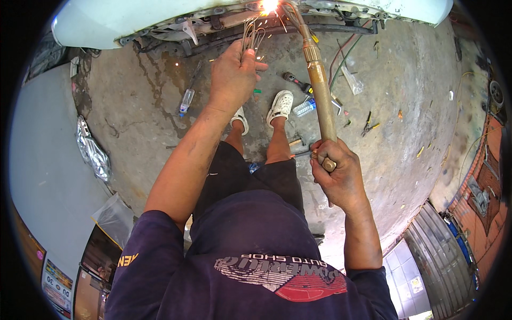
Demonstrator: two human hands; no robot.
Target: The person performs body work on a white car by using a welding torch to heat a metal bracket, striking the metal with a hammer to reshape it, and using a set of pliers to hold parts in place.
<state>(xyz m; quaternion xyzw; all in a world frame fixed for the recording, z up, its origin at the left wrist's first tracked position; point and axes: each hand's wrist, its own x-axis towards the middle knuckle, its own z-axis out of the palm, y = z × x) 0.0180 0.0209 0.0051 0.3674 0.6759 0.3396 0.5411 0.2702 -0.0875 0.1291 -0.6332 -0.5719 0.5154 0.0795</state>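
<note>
My right hand [341,173] is closed round the lower end of a long brass gas torch [321,96], by its valve knob. The torch points up and away, its thin bent neck reaching the underside of a pale vehicle body panel [96,24]. A bright orange glow [269,6] burns there, throwing sparks. My left hand [234,77] pinches a bundle of thin, looped metal wire [253,36] between thumb and fingers, just below and left of the glow. The wire's far end is lost near the glare.
On the concrete floor lie plastic bottles [186,101], pliers [369,125], a dark tool [296,81], a hammer [296,142] and a clear bag [352,81]. Red and green hoses [345,56] run past the torch. Crumpled silver foil [92,149] sits at the left.
</note>
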